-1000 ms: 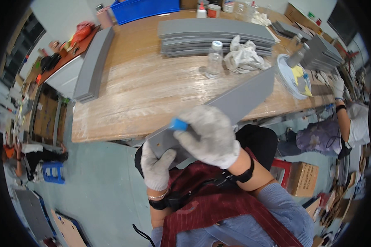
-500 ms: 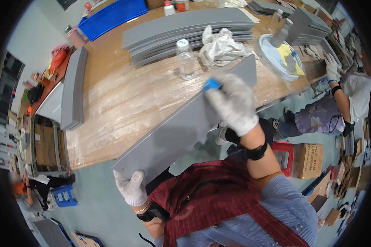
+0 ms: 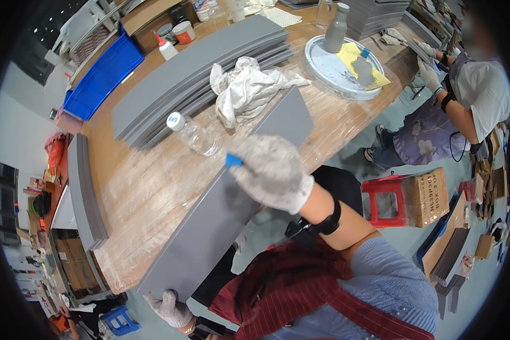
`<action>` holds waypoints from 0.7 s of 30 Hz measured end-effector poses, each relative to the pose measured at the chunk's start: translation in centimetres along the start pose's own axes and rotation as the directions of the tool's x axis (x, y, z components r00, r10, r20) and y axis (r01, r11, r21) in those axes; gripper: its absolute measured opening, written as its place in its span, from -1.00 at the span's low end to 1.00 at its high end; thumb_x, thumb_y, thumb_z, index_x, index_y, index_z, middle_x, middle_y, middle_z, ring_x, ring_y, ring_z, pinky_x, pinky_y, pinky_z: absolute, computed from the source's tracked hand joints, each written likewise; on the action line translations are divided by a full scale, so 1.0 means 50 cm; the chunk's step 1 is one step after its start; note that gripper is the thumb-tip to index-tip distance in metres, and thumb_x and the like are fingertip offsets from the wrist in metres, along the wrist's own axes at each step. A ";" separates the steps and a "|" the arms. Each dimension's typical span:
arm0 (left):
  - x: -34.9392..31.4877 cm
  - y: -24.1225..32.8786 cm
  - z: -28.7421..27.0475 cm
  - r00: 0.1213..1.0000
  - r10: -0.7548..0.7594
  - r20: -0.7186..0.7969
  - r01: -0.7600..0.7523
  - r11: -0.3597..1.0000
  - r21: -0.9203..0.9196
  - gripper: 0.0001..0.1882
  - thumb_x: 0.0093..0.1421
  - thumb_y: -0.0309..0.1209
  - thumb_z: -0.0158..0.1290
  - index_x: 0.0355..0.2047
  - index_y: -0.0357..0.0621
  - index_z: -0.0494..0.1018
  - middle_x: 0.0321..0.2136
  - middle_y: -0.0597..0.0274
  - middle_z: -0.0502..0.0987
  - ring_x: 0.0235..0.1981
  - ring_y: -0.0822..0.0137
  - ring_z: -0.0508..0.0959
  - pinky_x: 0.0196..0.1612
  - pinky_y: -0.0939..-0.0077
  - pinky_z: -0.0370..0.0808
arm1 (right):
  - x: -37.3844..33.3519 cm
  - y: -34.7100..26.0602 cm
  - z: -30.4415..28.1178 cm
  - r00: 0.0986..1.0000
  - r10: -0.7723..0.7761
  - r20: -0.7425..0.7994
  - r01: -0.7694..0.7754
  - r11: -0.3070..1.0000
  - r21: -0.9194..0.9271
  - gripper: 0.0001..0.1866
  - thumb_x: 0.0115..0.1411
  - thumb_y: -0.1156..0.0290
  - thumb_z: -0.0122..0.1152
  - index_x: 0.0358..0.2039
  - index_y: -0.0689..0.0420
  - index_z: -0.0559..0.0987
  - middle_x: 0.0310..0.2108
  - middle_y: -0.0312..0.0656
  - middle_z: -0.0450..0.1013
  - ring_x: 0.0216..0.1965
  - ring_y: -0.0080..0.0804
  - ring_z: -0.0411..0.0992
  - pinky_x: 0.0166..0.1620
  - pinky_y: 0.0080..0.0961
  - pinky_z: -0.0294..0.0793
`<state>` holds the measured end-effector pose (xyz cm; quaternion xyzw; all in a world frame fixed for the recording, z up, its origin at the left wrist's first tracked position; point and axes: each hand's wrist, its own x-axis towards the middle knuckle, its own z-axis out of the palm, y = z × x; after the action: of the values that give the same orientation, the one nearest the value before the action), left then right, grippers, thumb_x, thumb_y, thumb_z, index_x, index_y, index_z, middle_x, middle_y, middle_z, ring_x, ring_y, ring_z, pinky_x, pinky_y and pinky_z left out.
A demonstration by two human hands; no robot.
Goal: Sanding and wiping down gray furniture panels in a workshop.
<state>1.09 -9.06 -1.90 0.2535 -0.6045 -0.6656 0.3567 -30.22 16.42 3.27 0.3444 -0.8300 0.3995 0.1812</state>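
Note:
A long grey board (image 3: pixel 209 212) lies slanted across the table's near edge, its lower end jutting out over the floor. My left hand (image 3: pixel 169 307), in a white glove, grips that lower end, with the fingers partly hidden by the board. My gloved right hand (image 3: pixel 272 173) is closed on a small blue piece (image 3: pixel 233 160) at the board's far long edge, around its middle. Only a corner of the blue piece shows, so its kind is unclear. Beside it a clear bottle with a white cap (image 3: pixel 195 135) stands on the table. A crumpled white cloth (image 3: pixel 243 90) lies beyond the board.
Stacked grey boards (image 3: pixel 204 65) fill the table's back, with more boards (image 3: pixel 85 192) along its left edge. A round white lid (image 3: pixel 328 76) carries a grey bottle (image 3: pixel 336 28) and yellow sheet (image 3: pixel 360 65). A co-worker (image 3: pixel 453 107) stands at right, near a red stool (image 3: pixel 384 201).
My view has turned and shifted right, so the table appears rotated. My right hand, still on the blue piece, has moved along the board toward its near end. My left hand keeps its grip.

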 end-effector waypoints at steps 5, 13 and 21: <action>0.025 0.005 0.003 0.998 -0.045 0.047 0.044 0.999 0.020 -0.16 0.01 -0.25 0.42 0.26 -0.24 0.31 0.06 0.03 0.50 0.04 0.12 0.51 0.12 0.12 0.46 | 0.032 0.179 -0.066 0.973 0.198 -0.118 -0.210 0.972 -0.103 -0.66 0.18 0.32 0.28 -0.04 0.15 0.66 -0.15 0.01 0.62 -0.16 -0.09 0.61 -0.05 -0.26 0.59; 0.069 -0.011 -0.057 0.995 -0.091 0.034 0.075 0.947 0.312 -0.35 0.06 -0.29 0.26 0.14 -0.26 0.34 -0.07 0.09 0.52 -0.19 0.22 0.51 -0.20 0.17 0.45 | 0.097 0.387 -0.173 0.823 0.560 -0.093 -0.565 0.825 -0.035 -0.57 0.16 0.18 0.24 -0.02 0.15 0.65 -0.18 0.05 0.62 -0.15 -0.08 0.60 0.01 -0.28 0.55; 0.136 -0.076 -0.206 0.986 -0.130 -0.103 0.162 0.882 0.443 -0.61 0.20 -0.11 0.28 -0.31 -0.16 0.41 -0.66 0.26 0.38 -0.69 0.37 0.33 -0.67 0.41 0.20 | 0.129 0.439 -0.213 0.819 0.459 0.344 -0.555 0.787 0.271 -0.54 0.14 0.29 0.35 0.02 0.26 0.63 -0.29 -0.21 0.58 -0.31 -0.53 0.51 -0.17 -0.57 0.51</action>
<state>4.18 -20.73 -6.47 0.3972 -0.7083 -0.5233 0.2582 -50.18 31.79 1.71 0.1832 -0.8210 0.5294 -0.1101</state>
